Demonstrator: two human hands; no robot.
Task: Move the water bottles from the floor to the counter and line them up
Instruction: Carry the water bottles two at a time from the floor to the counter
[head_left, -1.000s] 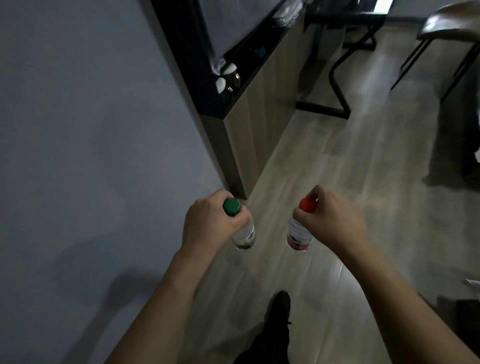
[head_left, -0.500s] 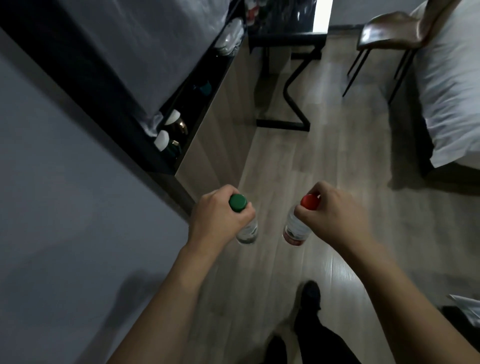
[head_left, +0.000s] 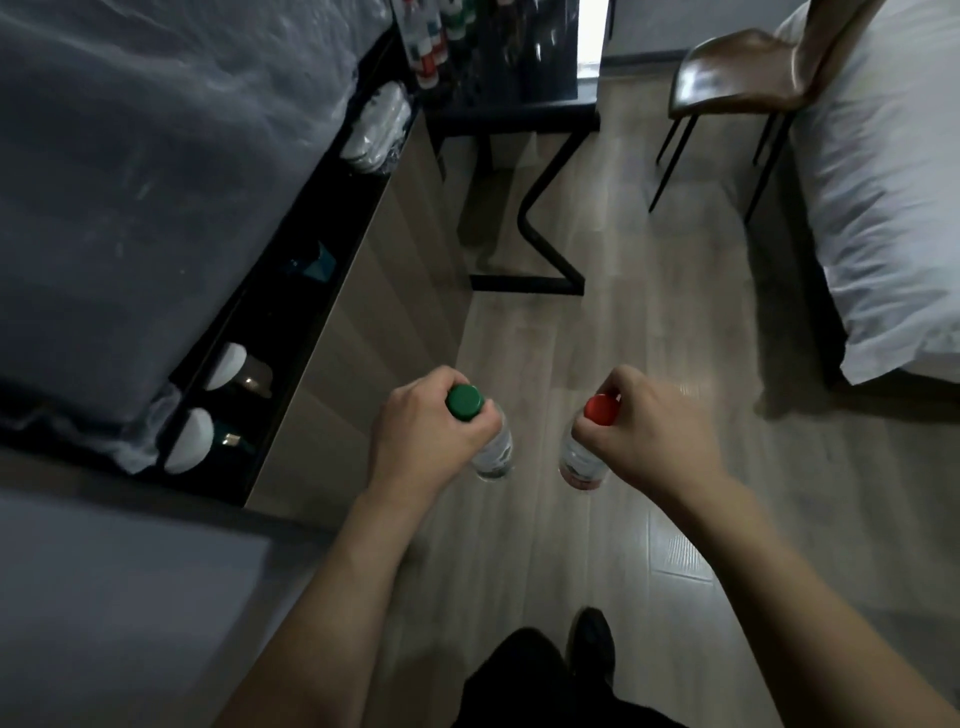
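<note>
Bottles hang in both hands above the wooden floor (head_left: 649, 322), just right of the long dark counter (head_left: 332, 260), which serves as the landmark here. Nearest the counter's wood-panelled side, the left hand (head_left: 421, 436) is clenched around the neck of the green-capped bottle (head_left: 493, 447), cap up and clear body pointing down below the fist. Further right of the counter, the right hand (head_left: 644, 431) grips the red-capped bottle (head_left: 584, 462) by its neck in the same way. The two bottles are near each other but apart, both off the floor. At the counter's far end a black desk (head_left: 514, 111) carries more bottles (head_left: 431, 47), and a brown chair (head_left: 743, 78) and a white bed (head_left: 893, 208) lie well to its right. Compared with a second ago, far more of the counter, the desk and the bed is in sight, while both grips are unchanged.
</note>
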